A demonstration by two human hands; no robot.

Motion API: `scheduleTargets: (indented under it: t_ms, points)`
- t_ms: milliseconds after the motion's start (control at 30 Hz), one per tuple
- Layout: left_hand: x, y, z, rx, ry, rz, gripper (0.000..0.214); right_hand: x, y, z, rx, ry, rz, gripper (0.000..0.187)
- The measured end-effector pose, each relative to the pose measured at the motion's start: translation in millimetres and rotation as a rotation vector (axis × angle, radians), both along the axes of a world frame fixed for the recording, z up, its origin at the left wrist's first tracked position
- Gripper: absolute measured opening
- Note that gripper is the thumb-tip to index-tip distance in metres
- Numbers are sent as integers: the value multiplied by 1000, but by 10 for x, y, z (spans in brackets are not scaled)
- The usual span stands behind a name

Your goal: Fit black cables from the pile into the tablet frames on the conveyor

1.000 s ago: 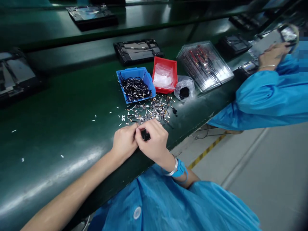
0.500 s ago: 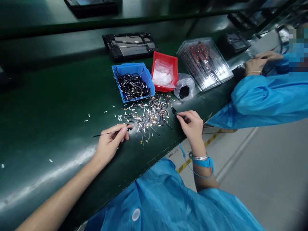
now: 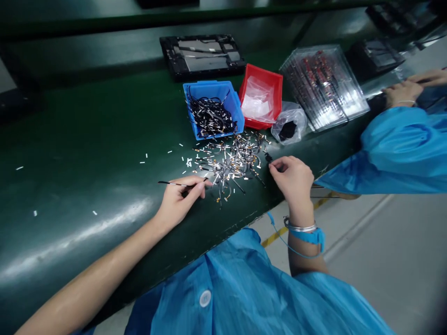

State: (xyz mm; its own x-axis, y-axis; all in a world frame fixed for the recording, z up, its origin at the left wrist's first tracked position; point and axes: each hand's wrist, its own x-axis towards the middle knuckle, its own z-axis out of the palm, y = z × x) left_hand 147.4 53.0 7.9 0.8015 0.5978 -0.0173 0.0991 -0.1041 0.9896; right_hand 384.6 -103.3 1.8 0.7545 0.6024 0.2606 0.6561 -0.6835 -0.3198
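Observation:
My left hand [image 3: 183,197] pinches a thin black flat cable [image 3: 174,184], whose dark tail sticks out left past the knuckles. Its fingertips are at the near left side of a loose heap of short cables [image 3: 233,160] with white and gold ends. On the right of the heap, my right hand [image 3: 293,179] is closed, thumb against forefinger, at the edge of a few small black pieces [image 3: 268,157]. What lies between those fingertips is too small to make out. A blue bin [image 3: 196,136] full of black cables stands just behind the heap.
Beside the blue bin are a red bin [image 3: 279,100] with clear plastic bags, a bag of black pieces [image 3: 288,131] and stacked clear trays [image 3: 328,88]. A black tablet-like unit [image 3: 204,53] lies behind. White slips dot the green bench [image 3: 98,139]. A co-worker's sleeve [image 3: 401,144] is at right.
The view has swung a little, so the bench items appear farther right. Both hands keep nearly the same places beside the heap, and the left still holds the cable.

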Motion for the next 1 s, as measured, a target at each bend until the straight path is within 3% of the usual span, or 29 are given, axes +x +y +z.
scheduleTargets:
  t_ms: [167,300,433,533,633,700,833,900,1000]
  points:
    - [-3,23,32,-83,3,-47,27,50,27,150,-7,143,-29,4]
    - [-10,112,16,-268,-43,-203,25,-106,108,206,156,56,167,7]
    - [-9,221,-28,-493,-94,-384,25,-230,245,141,180,11,411,12]
    - [-4,264,-34,-538,-119,-413,26,-207,282,82,150,-40,417,9]
    - [-1,268,-22,-590,-128,-458,26,-285,289,126,221,6,432,8]
    - [-3,261,-18,-631,-128,-496,26,-469,323,211,324,80,553,8]
    - [-14,248,-45,-788,-146,-552,22,-945,479,369,449,181,982,13]
    - [-18,243,-64,-868,-151,-548,19,-1089,555,393,466,183,1078,15]
    - [-15,237,-79,-910,-161,-513,14,-1147,610,370,457,184,1113,18]
